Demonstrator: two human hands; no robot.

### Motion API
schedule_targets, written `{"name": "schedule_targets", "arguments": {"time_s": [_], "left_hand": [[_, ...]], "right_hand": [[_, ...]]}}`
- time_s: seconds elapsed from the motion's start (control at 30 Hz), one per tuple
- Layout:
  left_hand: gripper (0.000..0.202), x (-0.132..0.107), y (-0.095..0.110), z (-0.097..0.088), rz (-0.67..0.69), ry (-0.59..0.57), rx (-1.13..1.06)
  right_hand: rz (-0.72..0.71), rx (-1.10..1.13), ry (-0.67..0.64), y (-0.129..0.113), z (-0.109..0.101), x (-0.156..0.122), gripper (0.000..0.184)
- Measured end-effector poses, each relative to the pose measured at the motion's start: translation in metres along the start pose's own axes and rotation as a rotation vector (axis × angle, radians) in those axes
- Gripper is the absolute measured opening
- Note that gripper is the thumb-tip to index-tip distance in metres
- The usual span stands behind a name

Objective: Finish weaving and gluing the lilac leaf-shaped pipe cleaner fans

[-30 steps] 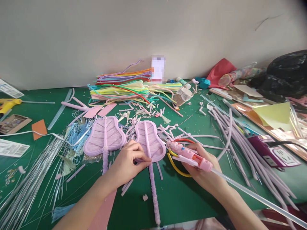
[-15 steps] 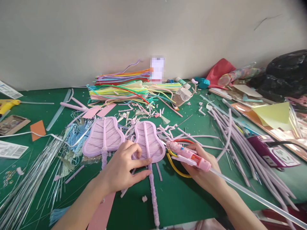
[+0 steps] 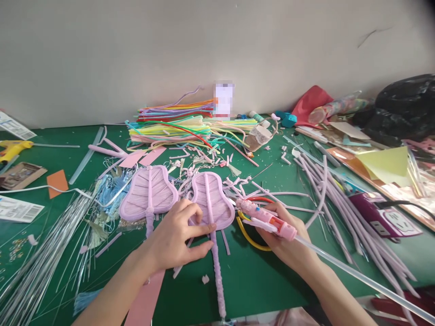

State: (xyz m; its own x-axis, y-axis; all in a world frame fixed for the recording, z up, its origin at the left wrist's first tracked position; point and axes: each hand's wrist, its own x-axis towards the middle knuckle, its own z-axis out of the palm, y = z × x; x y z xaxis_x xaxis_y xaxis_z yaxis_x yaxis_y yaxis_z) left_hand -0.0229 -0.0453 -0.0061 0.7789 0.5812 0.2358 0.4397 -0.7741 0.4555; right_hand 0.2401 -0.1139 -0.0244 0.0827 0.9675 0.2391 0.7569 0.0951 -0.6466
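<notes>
Two lilac leaf-shaped fans made of pipe cleaners lie on the green table (image 3: 258, 280). My left hand (image 3: 178, 240) rests on the lower edge of the right fan (image 3: 211, 197), fingers spread, pressing where its fuzzy handle (image 3: 218, 271) joins. The left fan (image 3: 148, 194) lies untouched beside it. My right hand (image 3: 288, 240) grips a pink hot glue gun (image 3: 265, 218), its nozzle pointing at the right fan's right edge. A long clear glue stick (image 3: 356, 276) trails from the gun's back toward the lower right.
A stack of coloured pipe cleaners (image 3: 176, 122) lies at the back. Lilac pipe cleaners (image 3: 343, 203) spread at the right near a purple power strip (image 3: 387, 217). Silver wires (image 3: 41, 262) fan out at the left. A yellow glue gun (image 3: 12, 148) sits far left.
My left hand went from a pinch on the fan's base to spread fingers pressing flat on it. The glue gun in my right hand barely moved.
</notes>
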Motion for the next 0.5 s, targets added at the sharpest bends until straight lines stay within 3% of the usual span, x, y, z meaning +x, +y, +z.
{"name": "schedule_targets", "arguments": {"time_s": [0.17,0.5], "left_hand": [[0.030,-0.0020,-0.0029,-0.0064,-0.011,0.093,-0.062],[0.021,0.0004,-0.0019,0.0023,-0.023,-0.046,-0.067]], "right_hand": [[0.022,-0.005,0.007,-0.0004,-0.0001,0.0002,0.012],[0.028,0.032,0.011,0.0048,0.0021,-0.0027,0.013]]}}
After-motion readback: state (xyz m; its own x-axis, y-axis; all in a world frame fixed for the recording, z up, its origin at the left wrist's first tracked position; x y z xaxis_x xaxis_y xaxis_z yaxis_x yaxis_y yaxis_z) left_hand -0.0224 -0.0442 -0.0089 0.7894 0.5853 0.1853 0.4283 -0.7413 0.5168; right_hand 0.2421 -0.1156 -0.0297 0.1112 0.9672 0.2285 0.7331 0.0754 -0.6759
